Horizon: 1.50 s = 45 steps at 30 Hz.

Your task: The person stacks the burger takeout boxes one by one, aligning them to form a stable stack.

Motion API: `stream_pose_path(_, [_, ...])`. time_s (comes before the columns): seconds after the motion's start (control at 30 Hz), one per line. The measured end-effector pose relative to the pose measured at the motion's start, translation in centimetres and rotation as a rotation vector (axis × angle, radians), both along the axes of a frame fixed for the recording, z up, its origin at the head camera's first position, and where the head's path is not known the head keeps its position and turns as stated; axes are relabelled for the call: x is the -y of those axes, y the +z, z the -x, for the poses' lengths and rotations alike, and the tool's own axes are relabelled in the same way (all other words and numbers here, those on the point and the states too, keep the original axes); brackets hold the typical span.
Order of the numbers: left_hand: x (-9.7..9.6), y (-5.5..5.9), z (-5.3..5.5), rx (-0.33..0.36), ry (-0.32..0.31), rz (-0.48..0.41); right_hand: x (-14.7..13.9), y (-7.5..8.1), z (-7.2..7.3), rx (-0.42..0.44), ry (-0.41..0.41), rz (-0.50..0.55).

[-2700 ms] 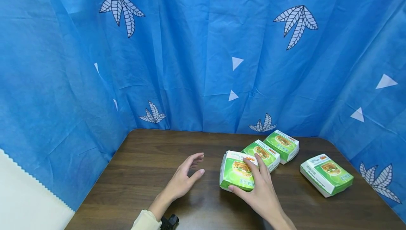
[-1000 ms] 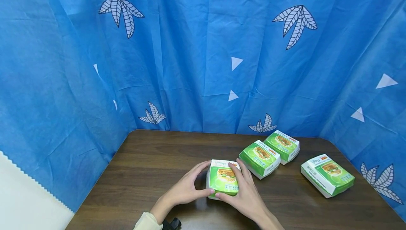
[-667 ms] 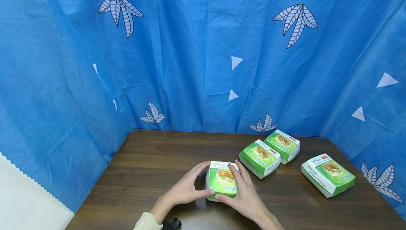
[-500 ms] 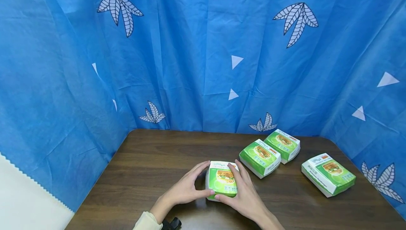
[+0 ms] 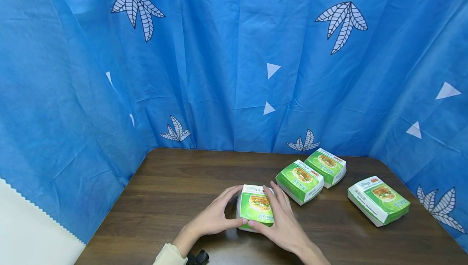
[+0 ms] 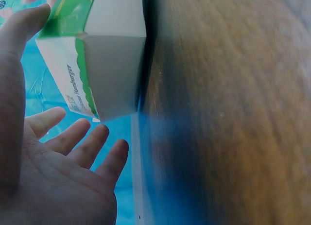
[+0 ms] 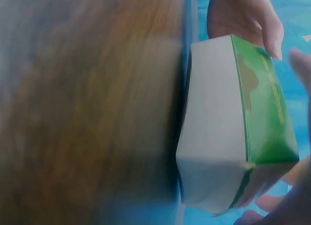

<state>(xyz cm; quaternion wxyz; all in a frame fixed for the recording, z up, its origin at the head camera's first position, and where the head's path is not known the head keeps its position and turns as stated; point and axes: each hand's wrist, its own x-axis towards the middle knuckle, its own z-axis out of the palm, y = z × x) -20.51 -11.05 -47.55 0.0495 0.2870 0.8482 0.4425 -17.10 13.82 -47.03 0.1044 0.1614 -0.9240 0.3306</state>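
A green-and-white hamburger box (image 5: 257, 203) sits near the front middle of the brown table (image 5: 175, 200). My left hand (image 5: 212, 216) spans its left side, thumb at the near edge and index finger at the far corner. The left wrist view has the thumb (image 6: 36, 21) against the green lid edge, the other fingers (image 6: 92, 142) spread near the far corner. Over the box's right side arches my right hand (image 5: 281, 224), fingers near the far edge. In the right wrist view its blurred thumb (image 7: 302, 64) stands off the lid, and its fingers are partly hidden.
Three similar boxes lie to the right: one just beyond my right hand (image 5: 300, 180), a second box (image 5: 325, 165) close behind it, and a third box (image 5: 378, 200) near the right edge. A blue patterned curtain (image 5: 219, 74) surrounds the table's back and sides.
My right hand has brought the box left and down to my left hand, which has come up to its side. Over the last half second my right fingers and thumb have lifted slightly.
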Motion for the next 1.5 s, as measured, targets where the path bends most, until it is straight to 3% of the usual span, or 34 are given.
stream_pose_path(0.2, [0.0,0.0,-0.1,-0.005,-0.002,-0.004,-0.2,0.5,0.1,-0.055,-0.008,0.013])
stream_pose_path(0.57, [-0.1,0.0,-0.1,-0.009,0.001,-0.014,-1.5,1.7,0.7,-0.053,-0.066,0.037])
stream_pose_path(0.77, [-0.1,-0.1,0.0,-0.005,0.002,-0.015,-3.0,2.2,1.3,-0.095,-0.087,0.056])
stream_pose_path(1.1, [-0.2,-0.2,0.2,-0.014,-0.001,-0.007,-5.4,3.1,2.4,-0.109,-0.187,0.075])
stream_pose_path(1.5, [-0.2,0.0,0.0,0.021,0.008,-0.003,-7.4,2.6,3.4,-0.154,-0.269,0.099])
